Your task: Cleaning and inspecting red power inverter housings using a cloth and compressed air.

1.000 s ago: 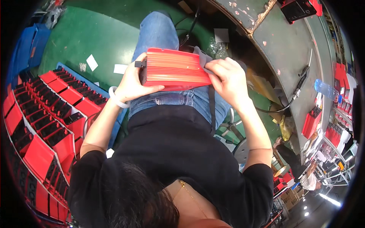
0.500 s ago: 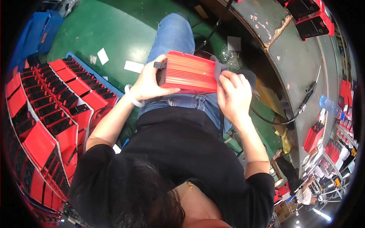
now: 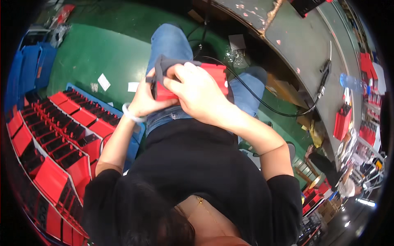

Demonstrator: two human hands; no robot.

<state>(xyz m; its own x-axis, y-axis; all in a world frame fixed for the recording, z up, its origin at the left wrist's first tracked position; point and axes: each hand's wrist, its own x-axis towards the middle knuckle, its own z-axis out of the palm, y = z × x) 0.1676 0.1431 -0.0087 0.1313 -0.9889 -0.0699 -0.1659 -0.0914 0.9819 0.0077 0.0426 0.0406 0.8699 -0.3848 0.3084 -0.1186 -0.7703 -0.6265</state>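
Green painted floor (image 3: 106, 49) spreads from 10 to 12 o'clock, with a small white paper sheet (image 3: 104, 82) lying on it near 10. Worn grey worktable (image 3: 295, 51) fills 1 to 3 o'clock; on it lie a slim black handheld tool with a thin metal shaft (image 3: 325, 76) and a clear plastic bottle with a blue tint (image 3: 351, 83), both past 2, and a second red case (image 3: 342, 121) at 3. Stacked red-and-black boxy units (image 3: 51, 184) crowd 8 to 9 o'clock, blue plastic crates (image 3: 30, 74) just beyond them toward 10. Another person (image 3: 347, 186) is near 4 o'clock.

Just short of 12 o'clock, above the thighs in blue jeans (image 3: 170, 43), is a rectangular red metal case (image 3: 215, 75); whether it touches the lap cannot be told. The left hand (image 3: 144, 99), a white band (image 3: 131, 116) around its wrist, grips the case's left end. The right hand (image 3: 199, 88) reaches across the case, its bent fingers gripping a dark grey cloth (image 3: 166, 63) draped over the case's upper left part.
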